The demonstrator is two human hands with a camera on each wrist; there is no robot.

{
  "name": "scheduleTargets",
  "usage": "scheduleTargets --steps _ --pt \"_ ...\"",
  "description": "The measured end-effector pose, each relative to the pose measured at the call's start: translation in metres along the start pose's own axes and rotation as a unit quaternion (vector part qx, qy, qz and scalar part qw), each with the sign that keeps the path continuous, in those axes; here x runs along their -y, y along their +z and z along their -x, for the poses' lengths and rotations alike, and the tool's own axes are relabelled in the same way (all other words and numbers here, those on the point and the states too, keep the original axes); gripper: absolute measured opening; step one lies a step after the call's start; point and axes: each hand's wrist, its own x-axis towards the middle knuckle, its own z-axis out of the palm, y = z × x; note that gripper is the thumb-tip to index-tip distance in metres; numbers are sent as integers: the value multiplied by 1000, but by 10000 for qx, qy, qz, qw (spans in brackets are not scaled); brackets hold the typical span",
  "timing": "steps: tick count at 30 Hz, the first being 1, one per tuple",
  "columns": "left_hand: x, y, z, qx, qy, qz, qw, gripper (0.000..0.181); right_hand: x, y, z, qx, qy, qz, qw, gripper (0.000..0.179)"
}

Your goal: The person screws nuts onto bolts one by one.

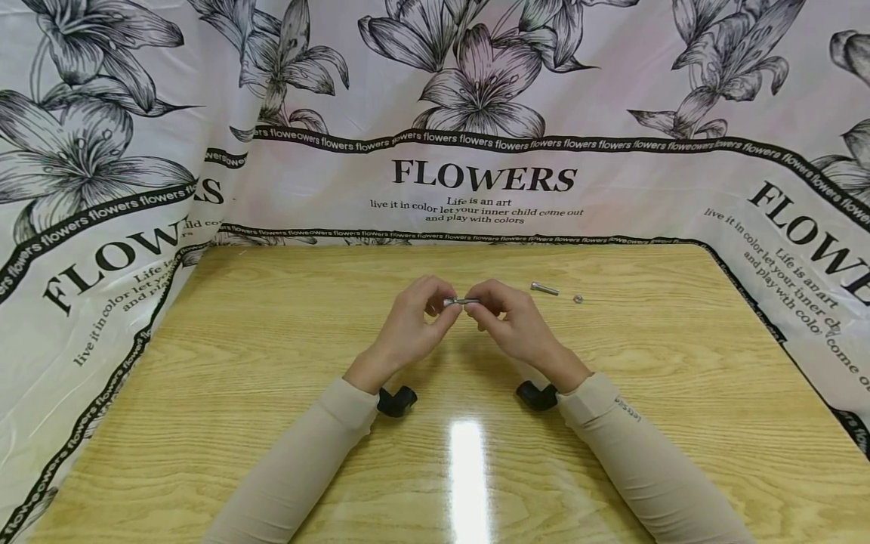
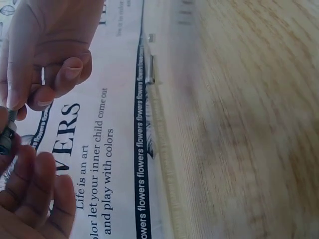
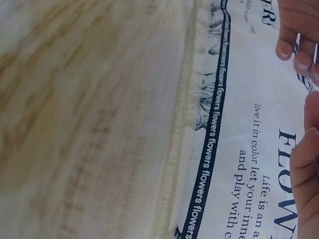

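A metal bolt [image 1: 451, 302] spans the gap between both hands above the table. My left hand [image 1: 414, 317] pinches it at the head end, between thumb and forefinger. The fingertips of my right hand [image 1: 510, 321] pinch the threaded end; whether a nut sits between them is hidden. In the left wrist view, the bolt's head [image 2: 6, 142] shows at the left edge among the fingers. Farther back on the right lie a second bolt [image 1: 545, 289] and a small nut [image 1: 578, 299], apart from each other and from the hands.
A wood-grain table [image 1: 272, 363] lies under the hands. White floral cloth [image 1: 482, 181] hangs at its back and sides. Black wrist-camera mounts [image 1: 397, 402] stick out inward from the sleeve cuffs.
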Motion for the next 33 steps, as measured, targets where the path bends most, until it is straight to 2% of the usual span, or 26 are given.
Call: scheduleTargets --steps 3,9,13,16,18,22,26,33 --pt "-1 0 1 24 -120 -3 9999 12 0 0 0 -15 -7 -6 10000 9" --pt "0 0 1 53 -231 69 9997 15 -21 3 1 -43 66 19 10000 10" --pt "0 0 0 24 20 32 10000 22 -29 4 2 -19 56 -31 10000 10" --pt "0 0 -1 -24 276 -3 9996 18 -31 3 2 1 -5 -100 9999 9" --pt "0 0 -1 -39 324 23 9995 14 -31 3 2 11 -36 -124 9999 9" --pt "-1 0 0 0 95 29 10000 8 -32 3 2 -3 -66 -135 9999 8" --pt "-2 -1 1 76 -215 28 9997 13 -32 3 2 -14 -79 -149 9999 9" --pt "-3 -1 2 118 -387 105 9991 14 -29 4 3 -20 64 -65 10000 12"
